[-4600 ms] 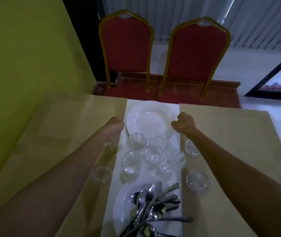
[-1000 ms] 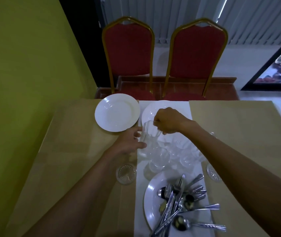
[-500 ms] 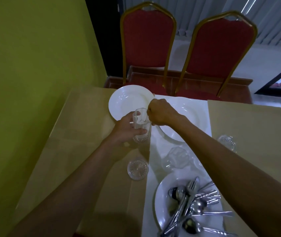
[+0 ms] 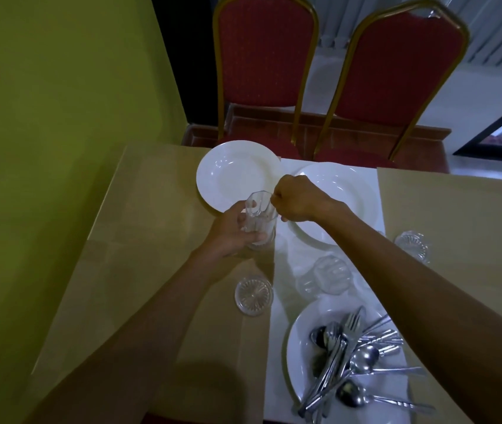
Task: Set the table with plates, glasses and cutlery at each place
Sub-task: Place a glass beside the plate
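The desk (image 4: 139, 270) carries tan mats on either side and a white runner (image 4: 289, 261) down its middle. The left hand (image 4: 231, 232) has its grip wrapped around the lower body of a stack of clear glasses (image 4: 257, 220), fingers curled round the near side; the stack is upright, with its base close over the left mat beside the runner's edge (whether it touches the surface cannot be told). The right hand (image 4: 297, 201) has its grip pinched closed at the rim of the top glass, thumb and fingers together on the glass edge.

A white plate (image 4: 231, 169) lies at the far edge of the desk on the left mat, before the left of two red chairs (image 4: 263, 56). A second white plate (image 4: 347, 191) lies on the runner at the far edge, just beside the first, partly covered by the right hand and forearm. A third white plate (image 4: 301, 338) sits on the runner toward the near edge and holds a loose heap of cutlery (image 4: 353, 359): spoons and forks, handles fanned toward the right.

One upturned clear glass (image 4: 330, 275) rests on the runner between the far and near plates. A small cut-glass coaster (image 4: 254, 293) lies on the left mat, just beside the runner, nearer the person than the held stack. Another coaster (image 4: 411, 244) lies on the right mat, near the right forearm.
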`<state>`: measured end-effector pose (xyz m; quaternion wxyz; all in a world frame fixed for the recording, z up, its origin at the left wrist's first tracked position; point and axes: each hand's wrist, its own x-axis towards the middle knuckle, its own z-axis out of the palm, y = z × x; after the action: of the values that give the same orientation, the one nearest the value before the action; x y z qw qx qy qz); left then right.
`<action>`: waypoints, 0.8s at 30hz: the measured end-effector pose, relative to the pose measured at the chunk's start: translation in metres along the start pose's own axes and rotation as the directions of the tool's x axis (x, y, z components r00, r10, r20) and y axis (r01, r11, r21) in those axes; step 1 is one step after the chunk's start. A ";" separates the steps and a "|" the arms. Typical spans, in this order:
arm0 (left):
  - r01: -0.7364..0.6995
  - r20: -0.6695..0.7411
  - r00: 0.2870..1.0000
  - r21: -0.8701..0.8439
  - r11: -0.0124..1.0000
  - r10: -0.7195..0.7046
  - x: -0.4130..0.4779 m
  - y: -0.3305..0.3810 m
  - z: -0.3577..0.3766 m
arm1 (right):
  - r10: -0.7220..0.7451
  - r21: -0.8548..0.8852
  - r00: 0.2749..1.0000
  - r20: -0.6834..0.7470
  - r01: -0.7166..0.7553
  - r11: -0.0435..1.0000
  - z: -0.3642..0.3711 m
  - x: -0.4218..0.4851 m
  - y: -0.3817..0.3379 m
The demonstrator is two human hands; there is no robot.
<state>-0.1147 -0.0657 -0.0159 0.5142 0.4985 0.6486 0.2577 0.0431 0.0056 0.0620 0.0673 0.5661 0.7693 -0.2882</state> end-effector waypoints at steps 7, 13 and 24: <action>0.175 0.029 0.983 0.101 0.979 -0.179 -0.010 -0.003 -0.003 | 0.099 0.004 0.993 -0.063 -0.098 0.995 -0.012 -0.017 0.010; 0.275 -0.023 0.961 -0.071 0.959 -0.277 -0.049 0.005 0.004 | 0.112 0.143 0.982 -0.150 -0.090 0.986 -0.030 -0.070 0.013; 0.308 0.081 0.949 -0.031 0.951 -0.304 -0.143 0.001 0.086 | 0.083 0.326 0.935 -0.346 0.037 0.945 -0.035 -0.177 0.041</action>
<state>-0.0386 -0.2108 0.0150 0.5828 0.3900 0.6924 0.1699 0.1503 -0.1155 0.1522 -0.1641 0.6211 0.7035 -0.3039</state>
